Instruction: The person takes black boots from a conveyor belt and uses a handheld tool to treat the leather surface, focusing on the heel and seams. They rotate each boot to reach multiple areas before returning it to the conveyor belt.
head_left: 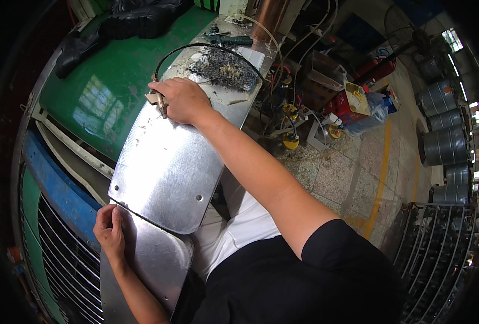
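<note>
My right hand (184, 101) is closed around a small metal nozzle tool (160, 102) with a black hose (196, 45) running from it; it looks like a spray or air gun, mostly hidden by my fingers. It is over the far half of a shiny metal plate (163, 156) with rivets near its near end. My left hand (109, 229) is curled, thumb against the fingers, at the left edge where this plate meets a second metal plate (155, 248). Whatever those fingers hold, if anything, is too small to tell.
A pile of grey scraps (226, 69) lies at the plate's far end, near a dark green tool (234, 40). Black boots (142, 20) rest on a green surface (82, 92) at left. Right of the bench are a red box (353, 105), hoses and several metal drums (443, 146).
</note>
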The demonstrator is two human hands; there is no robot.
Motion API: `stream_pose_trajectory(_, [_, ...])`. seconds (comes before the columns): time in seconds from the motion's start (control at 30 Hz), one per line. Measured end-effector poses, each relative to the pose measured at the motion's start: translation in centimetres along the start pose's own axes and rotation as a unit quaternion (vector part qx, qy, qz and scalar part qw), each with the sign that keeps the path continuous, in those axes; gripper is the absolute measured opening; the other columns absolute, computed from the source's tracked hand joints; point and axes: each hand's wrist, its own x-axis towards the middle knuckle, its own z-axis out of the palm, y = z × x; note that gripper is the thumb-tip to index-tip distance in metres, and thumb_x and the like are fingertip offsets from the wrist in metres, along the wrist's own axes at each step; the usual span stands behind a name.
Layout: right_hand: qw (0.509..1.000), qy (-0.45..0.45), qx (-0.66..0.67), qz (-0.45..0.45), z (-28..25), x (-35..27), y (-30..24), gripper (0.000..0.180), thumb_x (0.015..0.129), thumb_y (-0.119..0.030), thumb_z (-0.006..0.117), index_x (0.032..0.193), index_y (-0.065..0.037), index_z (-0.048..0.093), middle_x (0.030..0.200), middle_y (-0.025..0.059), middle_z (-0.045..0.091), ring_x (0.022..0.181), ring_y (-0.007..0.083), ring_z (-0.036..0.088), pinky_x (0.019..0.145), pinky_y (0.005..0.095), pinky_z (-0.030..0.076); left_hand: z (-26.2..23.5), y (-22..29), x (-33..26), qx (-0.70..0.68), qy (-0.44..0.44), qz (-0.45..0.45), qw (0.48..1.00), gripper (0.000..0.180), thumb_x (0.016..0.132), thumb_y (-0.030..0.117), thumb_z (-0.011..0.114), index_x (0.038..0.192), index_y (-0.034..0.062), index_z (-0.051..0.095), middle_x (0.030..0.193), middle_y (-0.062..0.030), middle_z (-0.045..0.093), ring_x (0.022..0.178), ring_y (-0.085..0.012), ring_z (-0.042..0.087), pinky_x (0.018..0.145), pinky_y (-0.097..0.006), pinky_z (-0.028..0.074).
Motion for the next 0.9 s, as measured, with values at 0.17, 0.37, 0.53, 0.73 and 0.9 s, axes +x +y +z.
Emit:
stream_pose_trajectory(0.17, [1.000, 0.003, 0.004, -0.008, 0.0, 0.2, -0.2, 0.051, 0.077, -0.007, 0.060, 0.128, -0.012, 0.058, 0.115, 0.0098, 0.064, 0.110, 0.0251, 0.058, 0.100, 0.0360, 0.042, -0.2, 0.2, -0.2, 0.003, 0.003, -0.004, 1.000, 0.011, 0.095, 0.009, 0.063, 0.101, 0.0001, 0.062, 0.074, 0.0021, 0.056, 0.064, -0.0046, 0.048, 0.057, -0.019, 0.037])
stream_pose_trajectory(0.37, [1.000, 0.007, 0.001, -0.012, 0.1, 0.2, -0.1, 0.050, 0.078, -0.007, 0.059, 0.128, -0.012, 0.059, 0.115, 0.0095, 0.064, 0.110, 0.0252, 0.058, 0.100, 0.0361, 0.042, -0.1, -0.2, -0.2, 0.011, 0.007, 0.000, 1.000, 0.012, 0.095, 0.010, 0.063, 0.102, 0.0004, 0.063, 0.075, 0.0021, 0.055, 0.064, -0.0046, 0.048, 0.058, -0.019, 0.037])
stream_pose_trajectory(0.53, [0.991, 0.119, 0.003, -0.067, 1.5, 0.2, 1.0, 0.041, 0.077, -0.008, 0.063, 0.118, -0.014, 0.064, 0.094, 0.0102, 0.066, 0.092, 0.0299, 0.062, 0.087, 0.0400, 0.048, 0.1, 0.4, -0.1, 0.006, 0.000, -0.002, 1.000, 0.012, 0.095, 0.010, 0.063, 0.102, 0.0003, 0.063, 0.075, 0.0019, 0.056, 0.065, -0.0047, 0.048, 0.058, -0.019, 0.038])
stream_pose_trajectory(0.73, [0.992, 0.107, 0.010, -0.061, 1.5, 0.3, 0.8, 0.043, 0.076, -0.007, 0.063, 0.119, -0.014, 0.063, 0.097, 0.0105, 0.067, 0.094, 0.0299, 0.062, 0.089, 0.0397, 0.048, -0.1, 0.2, -0.3, 0.005, 0.005, 0.001, 1.000, 0.011, 0.095, 0.009, 0.062, 0.102, -0.0002, 0.062, 0.075, 0.0019, 0.056, 0.064, -0.0045, 0.049, 0.058, -0.019, 0.038])
stream_pose_trajectory(0.9, [1.000, 0.011, 0.006, -0.018, 0.5, 0.4, 0.0, 0.052, 0.077, -0.006, 0.059, 0.129, -0.012, 0.058, 0.114, 0.0093, 0.064, 0.110, 0.0256, 0.058, 0.100, 0.0360, 0.042, -0.2, 0.3, -0.4, 0.006, 0.005, 0.008, 1.000, 0.011, 0.095, 0.008, 0.062, 0.102, -0.0004, 0.062, 0.075, 0.0017, 0.056, 0.064, -0.0046, 0.049, 0.057, -0.019, 0.038])
